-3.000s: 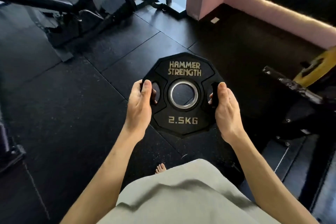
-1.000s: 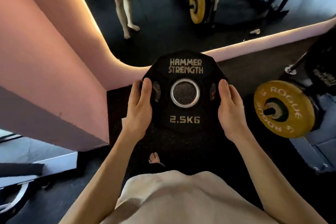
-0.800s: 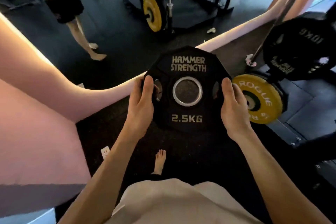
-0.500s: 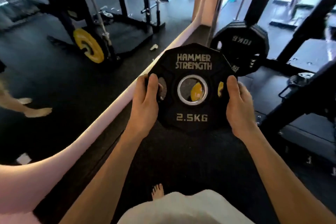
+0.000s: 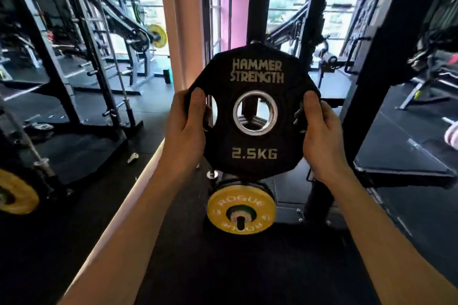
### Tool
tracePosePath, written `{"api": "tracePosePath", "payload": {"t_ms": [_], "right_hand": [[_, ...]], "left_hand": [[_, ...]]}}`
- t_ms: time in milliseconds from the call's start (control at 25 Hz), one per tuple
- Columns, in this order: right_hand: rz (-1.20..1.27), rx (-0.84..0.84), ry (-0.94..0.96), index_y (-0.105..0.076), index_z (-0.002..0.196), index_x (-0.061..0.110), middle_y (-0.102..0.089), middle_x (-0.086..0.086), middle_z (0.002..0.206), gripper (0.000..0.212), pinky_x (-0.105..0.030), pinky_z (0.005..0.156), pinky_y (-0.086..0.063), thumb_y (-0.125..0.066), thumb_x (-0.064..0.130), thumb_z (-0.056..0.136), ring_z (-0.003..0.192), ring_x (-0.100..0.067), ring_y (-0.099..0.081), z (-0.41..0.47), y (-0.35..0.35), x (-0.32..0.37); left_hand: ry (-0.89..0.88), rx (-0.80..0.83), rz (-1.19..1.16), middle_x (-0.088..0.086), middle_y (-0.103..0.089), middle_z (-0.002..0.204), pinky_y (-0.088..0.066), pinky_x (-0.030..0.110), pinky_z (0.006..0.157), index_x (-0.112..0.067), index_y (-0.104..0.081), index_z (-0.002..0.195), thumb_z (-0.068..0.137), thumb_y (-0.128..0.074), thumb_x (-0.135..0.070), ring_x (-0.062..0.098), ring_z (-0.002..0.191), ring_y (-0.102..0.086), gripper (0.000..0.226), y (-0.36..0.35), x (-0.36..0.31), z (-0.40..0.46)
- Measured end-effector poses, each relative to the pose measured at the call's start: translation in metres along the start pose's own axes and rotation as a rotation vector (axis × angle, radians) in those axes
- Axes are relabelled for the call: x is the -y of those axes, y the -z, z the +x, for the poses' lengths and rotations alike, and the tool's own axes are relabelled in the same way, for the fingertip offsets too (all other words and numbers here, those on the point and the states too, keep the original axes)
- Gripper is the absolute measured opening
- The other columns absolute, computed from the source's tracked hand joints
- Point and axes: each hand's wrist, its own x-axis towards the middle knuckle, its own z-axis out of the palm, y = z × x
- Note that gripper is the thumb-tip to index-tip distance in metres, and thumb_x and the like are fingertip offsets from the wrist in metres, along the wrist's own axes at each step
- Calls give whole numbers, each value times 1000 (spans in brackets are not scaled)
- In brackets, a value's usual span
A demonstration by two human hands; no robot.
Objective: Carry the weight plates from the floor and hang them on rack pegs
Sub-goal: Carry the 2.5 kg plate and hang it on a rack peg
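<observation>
Gripping the black rubber 2.5 kg weight plate (image 5: 254, 111) upright between my left hand (image 5: 184, 131) and right hand (image 5: 322, 136), I risk misaligning its steel-ringed bore, striking the black rack upright (image 5: 256, 7) beyond.

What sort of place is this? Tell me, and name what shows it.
A gym, most likely its free-weights area. The person holds a black Hammer Strength 2.5 kg plate, a yellow Rogue plate hangs on a rack peg below it, and black steel rack uprights stand on rubber flooring.
</observation>
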Motion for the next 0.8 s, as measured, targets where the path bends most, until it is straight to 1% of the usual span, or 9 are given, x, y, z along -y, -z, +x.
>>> {"api": "tracePosePath", "payload": {"t_ms": [40,120,200,280,360,440,520,600,800], "right_hand": [[3,-2,23,-56,83,12,-58,-13,80,40,-37,69,-47,-46,47,100,73,-14,-57,14,-2,6],[1,-18,71,-55,81,15,-58,-5,78,39,-36,70,-47,-46,48,99,72,-11,-57,43,-5,19],[-4,-34,143,-54,77,20,-57,5,72,37,-30,68,-46,-46,49,98,65,-5,-56,79,-5,33],[16,-44,196,-55,79,19,-55,5,70,35,-20,61,-47,-45,47,99,58,0,-55,116,-6,49],[44,-41,262,-55,83,16,-54,4,69,35,-18,57,-46,-45,44,100,58,-1,-54,153,-6,65],[35,-47,316,-56,82,13,-57,1,70,40,-24,65,-49,-46,49,99,63,-6,-57,185,-6,76],[19,-36,360,-60,88,12,-65,-7,80,53,-40,80,-55,-46,62,91,78,-19,-65,221,-6,86],[11,-39,373,-64,94,17,-70,-8,92,59,-52,88,-54,-44,71,82,90,-26,-68,254,-11,97],[-1,-69,447,-60,85,19,-66,1,80,47,-43,81,-53,-44,63,93,77,-17,-65,323,-22,117]], "left_hand": [[-29,4,-13,-12,-55,71,-40,30,68,-23,-55,88,94,-43,-49,8,68,-50,29,-6,-5,16],[-98,-3,-27,-12,-54,68,-39,26,65,-22,-54,86,97,-43,-45,5,64,-48,28,-19,-16,47],[-154,-1,-43,-9,-53,69,-40,21,61,-17,-54,89,103,-42,-38,4,61,-47,28,-36,-28,80],[-205,16,-75,-8,-50,69,-39,19,58,-18,-52,88,104,-41,-36,5,61,-46,26,-53,-43,113],[-277,30,-105,-10,-50,68,-37,22,59,-23,-52,85,103,-42,-38,7,62,-45,25,-70,-57,146],[-317,17,-129,-12,-50,66,-37,23,59,-26,-53,82,102,-43,-39,7,61,-45,25,-84,-67,174],[-366,-6,-153,-14,-52,65,-37,26,60,-29,-54,80,101,-44,-40,7,61,-46,25,-100,-75,203],[-412,-25,-168,-16,-55,66,-38,28,63,-30,-57,83,100,-44,-40,6,62,-48,23,-112,-82,233],[-487,-26,-185,-12,-52,64,-35,28,57,-21,-58,89,98,-44,-46,10,60,-45,30,-137,-94,306]]}}
